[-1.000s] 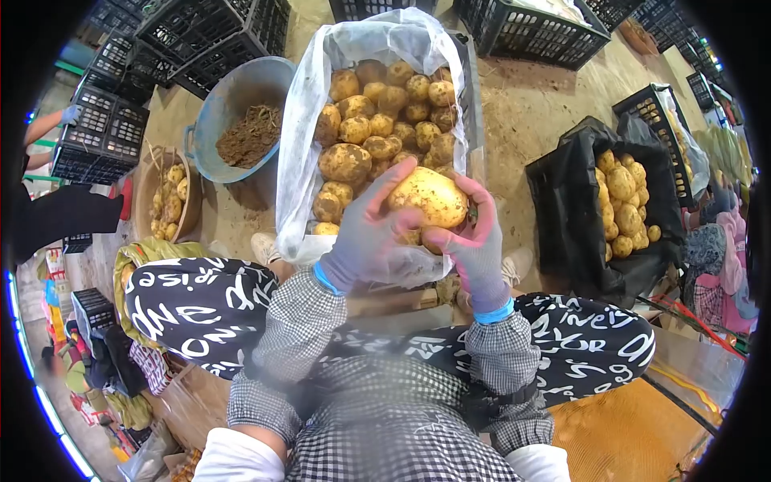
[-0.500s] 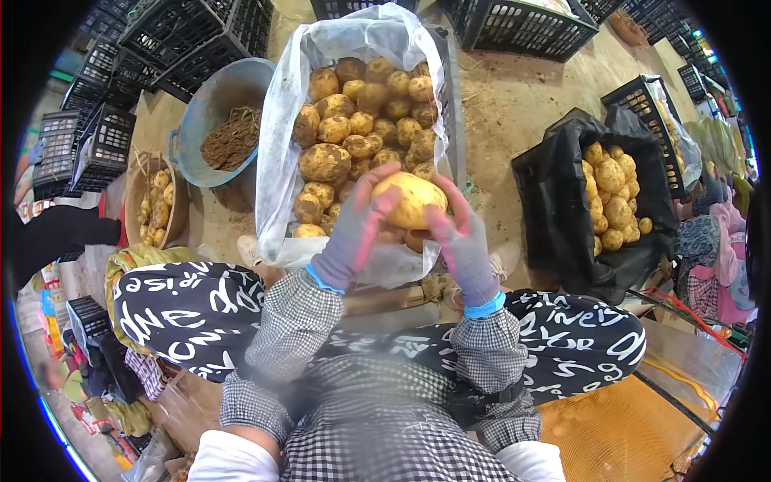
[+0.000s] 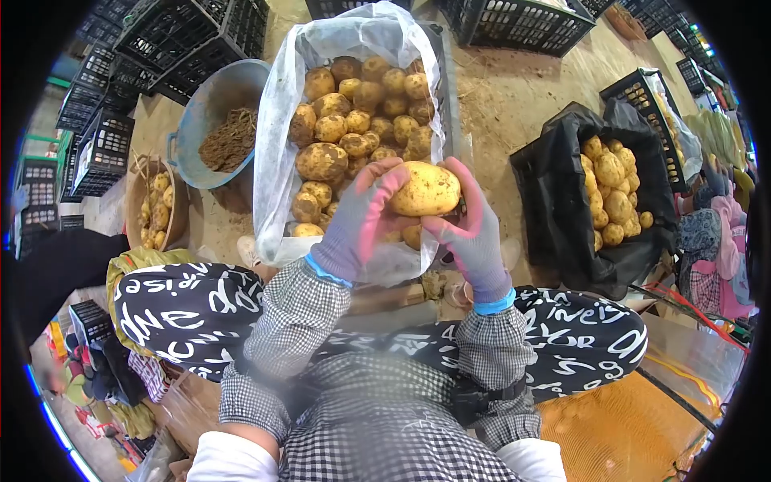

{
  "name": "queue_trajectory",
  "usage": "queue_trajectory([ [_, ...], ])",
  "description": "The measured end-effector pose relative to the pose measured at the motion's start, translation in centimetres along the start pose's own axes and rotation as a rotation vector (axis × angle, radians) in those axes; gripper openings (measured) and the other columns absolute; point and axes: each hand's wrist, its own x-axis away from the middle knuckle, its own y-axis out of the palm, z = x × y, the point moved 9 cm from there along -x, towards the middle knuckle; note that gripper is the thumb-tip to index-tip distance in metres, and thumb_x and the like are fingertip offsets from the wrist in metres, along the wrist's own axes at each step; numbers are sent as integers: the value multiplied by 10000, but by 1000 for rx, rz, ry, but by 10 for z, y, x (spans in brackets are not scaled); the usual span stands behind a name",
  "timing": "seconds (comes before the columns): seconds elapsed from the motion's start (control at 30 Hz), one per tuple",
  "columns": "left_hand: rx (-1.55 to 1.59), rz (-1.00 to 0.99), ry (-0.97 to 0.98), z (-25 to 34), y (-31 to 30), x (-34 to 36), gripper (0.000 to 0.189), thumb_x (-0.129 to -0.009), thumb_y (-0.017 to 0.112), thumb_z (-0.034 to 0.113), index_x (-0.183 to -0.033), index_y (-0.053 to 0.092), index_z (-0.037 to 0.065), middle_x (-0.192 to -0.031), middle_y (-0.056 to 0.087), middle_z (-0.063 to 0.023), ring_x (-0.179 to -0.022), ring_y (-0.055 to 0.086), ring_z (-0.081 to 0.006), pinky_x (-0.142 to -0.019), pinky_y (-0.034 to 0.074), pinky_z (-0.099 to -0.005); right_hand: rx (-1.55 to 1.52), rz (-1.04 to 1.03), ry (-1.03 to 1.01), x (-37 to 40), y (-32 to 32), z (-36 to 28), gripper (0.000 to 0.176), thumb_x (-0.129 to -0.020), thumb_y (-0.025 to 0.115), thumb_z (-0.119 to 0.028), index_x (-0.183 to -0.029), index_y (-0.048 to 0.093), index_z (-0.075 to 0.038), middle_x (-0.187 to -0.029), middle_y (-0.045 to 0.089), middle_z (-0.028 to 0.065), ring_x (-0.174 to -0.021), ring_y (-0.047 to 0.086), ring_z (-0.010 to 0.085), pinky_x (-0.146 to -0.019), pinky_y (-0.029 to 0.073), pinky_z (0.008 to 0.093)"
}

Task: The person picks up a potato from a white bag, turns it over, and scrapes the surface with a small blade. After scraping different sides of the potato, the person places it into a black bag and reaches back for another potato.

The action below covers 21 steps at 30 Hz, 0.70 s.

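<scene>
A large pale yellow potato (image 3: 428,189) is held between my two gloved hands, above the near edge of a crate. My left hand (image 3: 365,205) grips its left end. My right hand (image 3: 472,221) has thumb and fingers around its right end. Both gloves are grey with pink fingers. Below lies a heap of soil-stained potatoes (image 3: 353,120) in a crate lined with white plastic film (image 3: 277,169). The potato and hands hide part of the heap's near right side.
To the right stands a black-lined crate (image 3: 554,185) of cleaner potatoes. At left are a blue tub (image 3: 189,136) with brown clumps inside and a tan basin (image 3: 178,201) with potatoes. Black crates (image 3: 522,28) stand at the back. A dark sleeve (image 3: 72,257) reaches in from the left.
The potato has moved slightly right and turned in my hands, showing a different side. My right hand has shifted a little right. The dark sleeve at left has changed position.
</scene>
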Motion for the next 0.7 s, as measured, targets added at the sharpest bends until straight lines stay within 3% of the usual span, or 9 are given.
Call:
queue_trajectory([
  [0.17, -3, 25, -61, -13, -1, -5, 429, -957, 634, 346, -1244, 486, 63, -1209, 568, -117, -1085, 630, -242, -814, 617, -367, -77, 12, -27, -1, -5, 2, 717, -850, 748, -167, -1447, 397, 18, -1298, 551, 107, -1075, 607, 155, -894, 532, 279],
  [0.37, -95, 62, -199, -24, -1, 2, 432, -978, 598, 328, -1304, 476, 73, -1216, 580, -118, -1109, 625, -245, -784, 623, -338, -103, 145, 222, -4, -32, 27, 423, -950, 593, -216, -1295, 544, 23, -1155, 624, 115, -869, 664, 137, -668, 580, 251],
  [0.47, 73, 53, -293, -43, -8, -2, 458, -973, 607, 311, -1346, 453, 93, -1216, 582, -117, -1110, 615, -241, -814, 614, -349, 27, 198, 113, -1, -22, 12, 361, -987, 525, -235, -1241, 573, 16, -1071, 648, 110, -889, 653, 149, -734, 558, 265],
  [0.53, 288, 46, -326, -58, -10, -9, 465, -972, 610, 307, -1363, 448, 115, -1220, 581, -116, -1106, 609, -240, -828, 608, -353, 328, 270, -67, 4, -11, -8, 368, -1004, 502, -272, -1221, 581, 15, -1031, 653, 109, -891, 644, 160, -777, 535, 279],
  [0.6, 108, -95, -121, -68, -14, -16, 448, -972, 610, 308, -1358, 464, 134, -1224, 577, -114, -1105, 602, -233, -828, 603, -342, 475, 295, -154, 8, -7, -16, 383, -1009, 502, -301, -1210, 581, 15, -1015, 653, 113, -898, 635, 172, -821, 511, 295],
  [0.7, -496, -207, 333, -50, -11, -5, 428, -976, 599, 328, -1347, 485, 148, -1183, 591, -112, -1013, 630, -215, -774, 596, -308, 465, 283, -152, 6, -15, -12, 402, -995, 541, -321, -1215, 574, 14, -1021, 652, 116, -894, 628, 172, -830, 498, 298],
])
